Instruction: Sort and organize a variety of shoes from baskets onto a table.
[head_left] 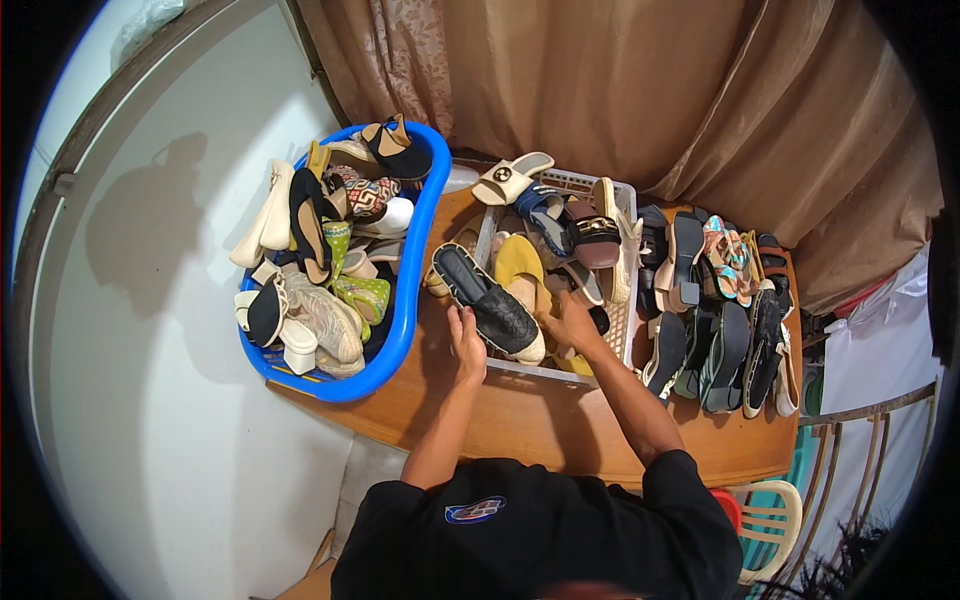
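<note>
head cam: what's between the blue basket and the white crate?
In the head view, a strip of bare wooden table separates the blue basket from the white crate. A tan shoe leans there against the crate; the left hand rests at the gap's near end.

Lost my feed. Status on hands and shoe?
Left hand and right hand on black woven slip-on shoe, atop white plastic crate. Other shoes crowd it.

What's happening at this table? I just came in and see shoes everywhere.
A person in a black shirt leans over a wooden table with both hands at a white crate full of shoes. The left hand and right hand are on either side of a black woven slip-on shoe lying at the crate's front edge. A blue basket heaped with shoes sits to the left, and a row of sandals lies to the right.
</note>
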